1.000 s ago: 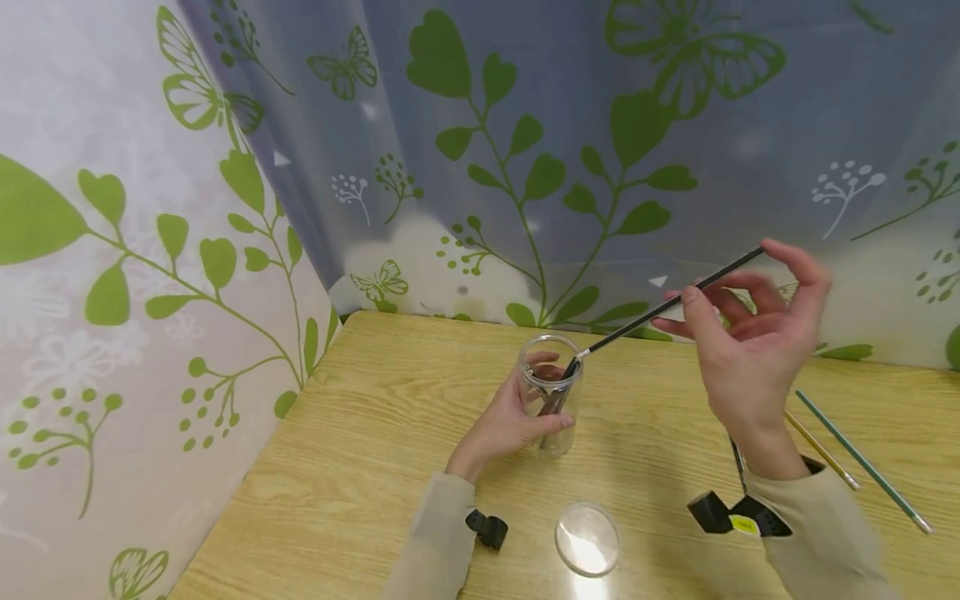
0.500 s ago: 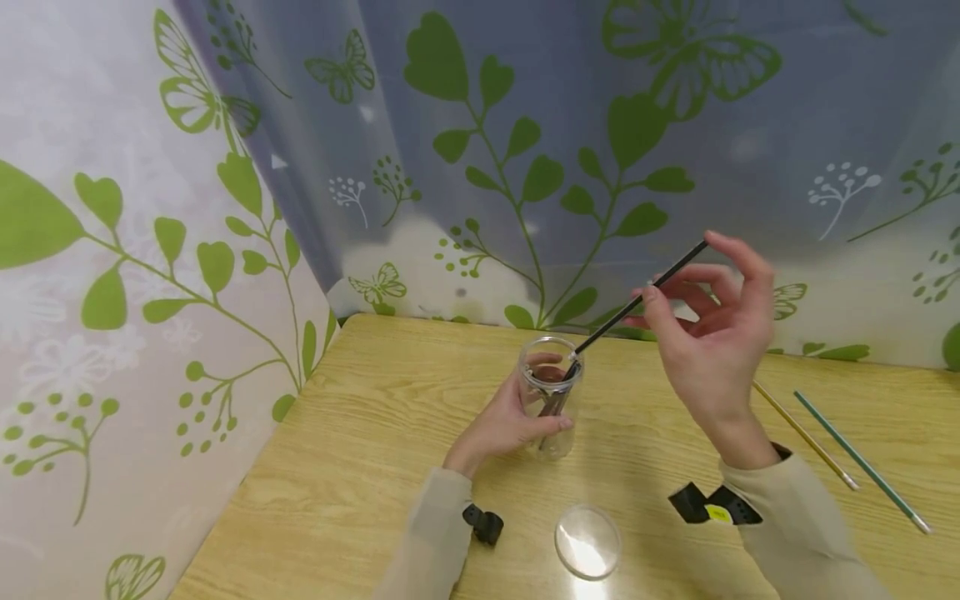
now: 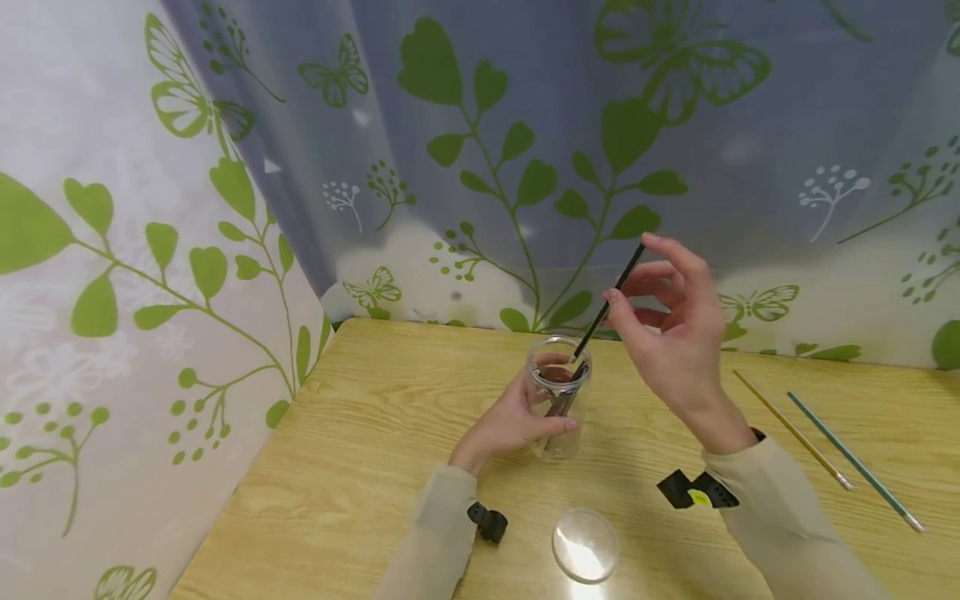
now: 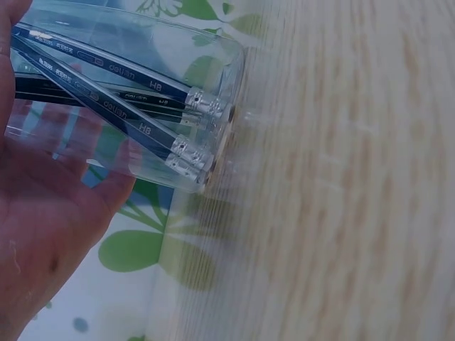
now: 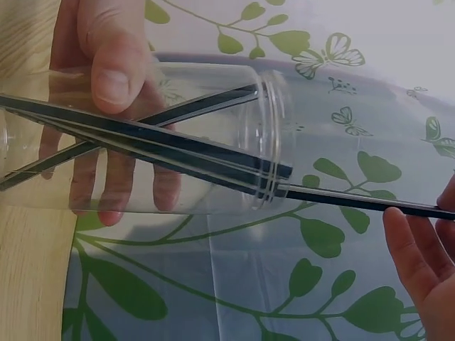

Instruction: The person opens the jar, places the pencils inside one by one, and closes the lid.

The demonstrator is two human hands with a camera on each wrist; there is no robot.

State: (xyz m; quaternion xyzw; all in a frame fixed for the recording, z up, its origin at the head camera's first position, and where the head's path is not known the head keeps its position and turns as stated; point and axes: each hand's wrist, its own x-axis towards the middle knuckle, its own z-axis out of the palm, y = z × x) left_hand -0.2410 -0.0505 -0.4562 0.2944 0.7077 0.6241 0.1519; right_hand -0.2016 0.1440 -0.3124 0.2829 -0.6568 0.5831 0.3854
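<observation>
A clear jar (image 3: 574, 404) stands on the wooden table, with my left hand (image 3: 510, 421) wrapped round its side. Several dark pencils (image 4: 114, 62) lean crossed inside it; in the left wrist view some read HB, with metal-banded ends at the jar's base. My right hand (image 3: 678, 333) pinches another black pencil (image 3: 609, 304) near its upper end, up and right of the jar. That pencil slants down to the jar's mouth, its lower end at the rim. In the right wrist view the held pencil (image 5: 341, 197) lines up with the jar's opening.
A clear round lid (image 3: 585, 546) lies in front of the jar. To the right, a yellow pencil (image 3: 795, 429) and a teal pencil (image 3: 855, 461) rest on the table (image 3: 360, 433). A leaf-patterned curtain (image 3: 465, 208) hangs right behind the table's back edge.
My right hand has moved left with the black pencil, which now stands steeper, its lower end at the jar's mouth. The left hand still holds the jar in about the same place.
</observation>
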